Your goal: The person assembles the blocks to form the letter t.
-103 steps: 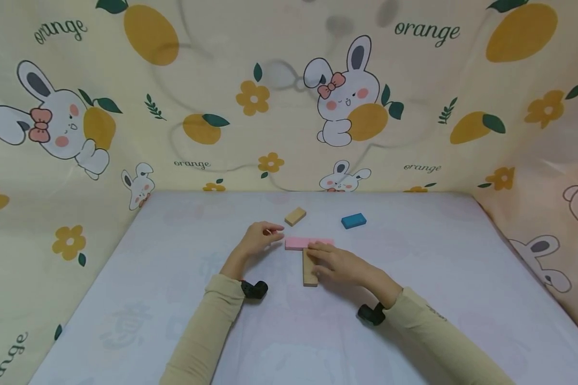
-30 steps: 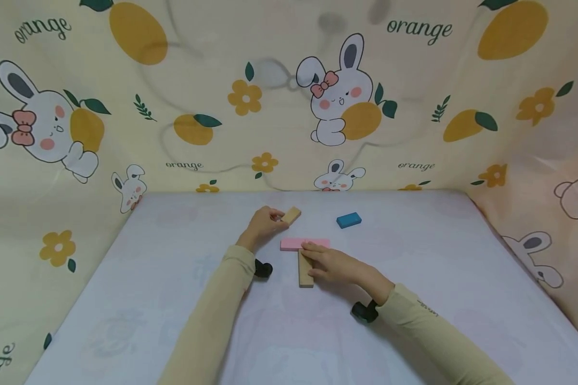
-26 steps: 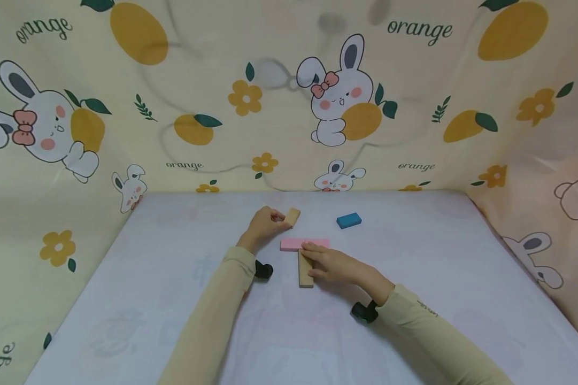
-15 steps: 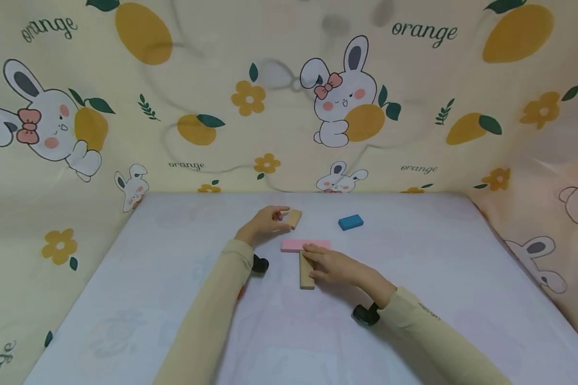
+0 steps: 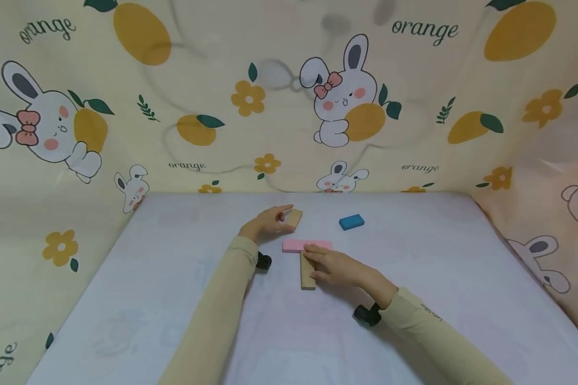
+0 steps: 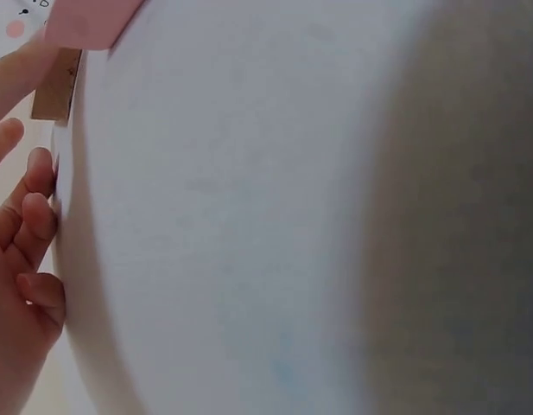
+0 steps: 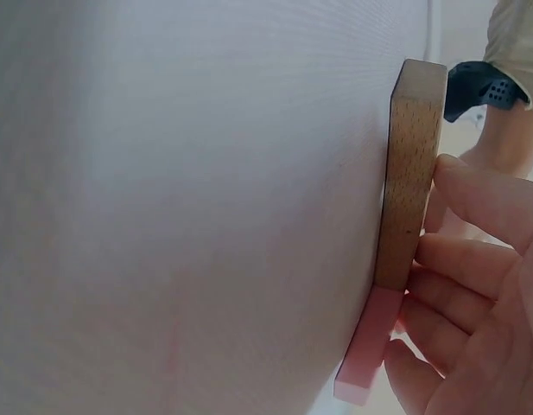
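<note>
A pink block (image 5: 292, 246) lies crosswise on the table. A long wooden block (image 5: 307, 278) meets its near side, making a T. My right hand (image 5: 339, 266) rests over their join, fingers extended along the blocks; the right wrist view shows fingertips against the wooden block (image 7: 409, 164) and near the pink block (image 7: 370, 341). Behind them lies a shorter wooden block (image 5: 294, 217). My left hand (image 5: 268, 222) is at its left, index finger stretched towards its far end and thumb by its near end. The other left fingers (image 6: 37, 216) are curled loosely beside it.
A blue block (image 5: 352, 222) lies at the back right, apart from both hands. A sliver of something reddish (image 5: 246, 291) shows beside the left sleeve, mostly hidden. A printed cloth (image 5: 269, 133) stands as a wall behind the white table (image 5: 414, 240).
My left hand has moved back from beside the pink block to the shorter wooden block, which has turned slightly. Its index finger has straightened. My right hand stays over the T.
</note>
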Available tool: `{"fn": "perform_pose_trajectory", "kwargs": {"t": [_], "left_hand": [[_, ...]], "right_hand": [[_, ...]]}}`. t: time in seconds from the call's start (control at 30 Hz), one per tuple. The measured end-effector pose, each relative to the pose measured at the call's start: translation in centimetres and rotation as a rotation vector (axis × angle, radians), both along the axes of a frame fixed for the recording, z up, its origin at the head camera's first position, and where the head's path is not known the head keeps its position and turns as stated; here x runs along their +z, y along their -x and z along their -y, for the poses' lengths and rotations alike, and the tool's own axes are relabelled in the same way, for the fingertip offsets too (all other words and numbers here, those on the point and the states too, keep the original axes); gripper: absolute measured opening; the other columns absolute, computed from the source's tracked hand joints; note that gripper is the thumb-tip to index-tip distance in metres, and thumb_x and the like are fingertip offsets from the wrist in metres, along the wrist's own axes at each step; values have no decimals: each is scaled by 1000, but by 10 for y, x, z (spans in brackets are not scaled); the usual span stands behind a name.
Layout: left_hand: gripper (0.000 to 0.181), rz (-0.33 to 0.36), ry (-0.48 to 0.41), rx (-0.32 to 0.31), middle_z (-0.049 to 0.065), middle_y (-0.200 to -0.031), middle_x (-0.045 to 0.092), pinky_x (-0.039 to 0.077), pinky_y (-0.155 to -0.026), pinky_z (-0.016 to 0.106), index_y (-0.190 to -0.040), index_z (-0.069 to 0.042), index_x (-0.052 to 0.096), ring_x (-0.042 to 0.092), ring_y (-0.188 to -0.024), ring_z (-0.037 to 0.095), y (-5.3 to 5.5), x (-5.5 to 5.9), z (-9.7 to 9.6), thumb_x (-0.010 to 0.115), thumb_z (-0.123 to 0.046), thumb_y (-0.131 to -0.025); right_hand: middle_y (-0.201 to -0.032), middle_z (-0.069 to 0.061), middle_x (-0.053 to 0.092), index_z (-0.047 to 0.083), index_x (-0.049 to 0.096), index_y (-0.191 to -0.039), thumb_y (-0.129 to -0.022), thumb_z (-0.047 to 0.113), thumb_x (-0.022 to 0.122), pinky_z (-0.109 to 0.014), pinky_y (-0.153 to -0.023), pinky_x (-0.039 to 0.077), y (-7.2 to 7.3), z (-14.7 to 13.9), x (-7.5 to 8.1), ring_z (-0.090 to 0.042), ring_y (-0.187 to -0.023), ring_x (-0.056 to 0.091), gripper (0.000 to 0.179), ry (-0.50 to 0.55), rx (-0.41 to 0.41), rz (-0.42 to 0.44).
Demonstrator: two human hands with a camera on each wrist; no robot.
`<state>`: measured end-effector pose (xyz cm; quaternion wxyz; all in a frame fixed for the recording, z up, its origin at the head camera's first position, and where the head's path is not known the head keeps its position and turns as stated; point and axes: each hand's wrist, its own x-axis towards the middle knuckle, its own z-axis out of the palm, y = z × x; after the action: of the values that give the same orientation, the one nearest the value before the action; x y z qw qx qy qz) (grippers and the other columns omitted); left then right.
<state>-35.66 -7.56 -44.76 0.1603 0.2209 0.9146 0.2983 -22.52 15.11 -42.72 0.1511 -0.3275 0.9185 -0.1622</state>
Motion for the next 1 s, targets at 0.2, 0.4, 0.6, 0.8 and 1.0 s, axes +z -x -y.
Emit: {"fn": "perform_pose_trajectory", "kwargs": {"t": [0.2,0.4,0.6,0.8,1.0], "left_hand": [[73,14,36,7,7,-109,48,36,-88,31,-150,-19,34,44,-100,18,-1,5,-1,68,-35,-88],[69,6,67,14,5,-105,48,35,-84,29,-149,-20,37,44,-96,17,-2,6,-2,68,-36,-89],[67,-18,53,49,5,-101,49,36,-81,29,-144,-17,42,45,-92,17,-4,4,-4,70,-37,-86],[67,-35,22,90,6,-103,51,38,-82,31,-142,-19,45,47,-93,18,-6,-1,-6,72,-40,-84],[68,-63,-7,114,9,-110,54,42,-85,34,-141,-18,47,49,-97,20,-9,-5,-8,73,-42,-83]], "right_hand": [[-158,-15,31,0,40,-145,-96,27,58,-48,-114,34,0,0,1,-32,-147,30,58,6,2,0],[-158,-14,31,1,41,-145,-96,27,58,-48,-114,35,1,1,1,-31,-147,31,58,0,4,-2],[-158,-14,32,1,41,-145,-96,27,59,-48,-114,35,1,1,-1,-31,-147,31,58,4,8,-8],[-158,-15,31,1,40,-145,-96,27,58,-48,-113,35,1,0,-2,-32,-147,31,58,10,4,-3],[-157,-15,31,0,40,-145,-96,26,58,-48,-113,35,0,-1,-1,-32,-147,31,58,11,9,-9]]}}
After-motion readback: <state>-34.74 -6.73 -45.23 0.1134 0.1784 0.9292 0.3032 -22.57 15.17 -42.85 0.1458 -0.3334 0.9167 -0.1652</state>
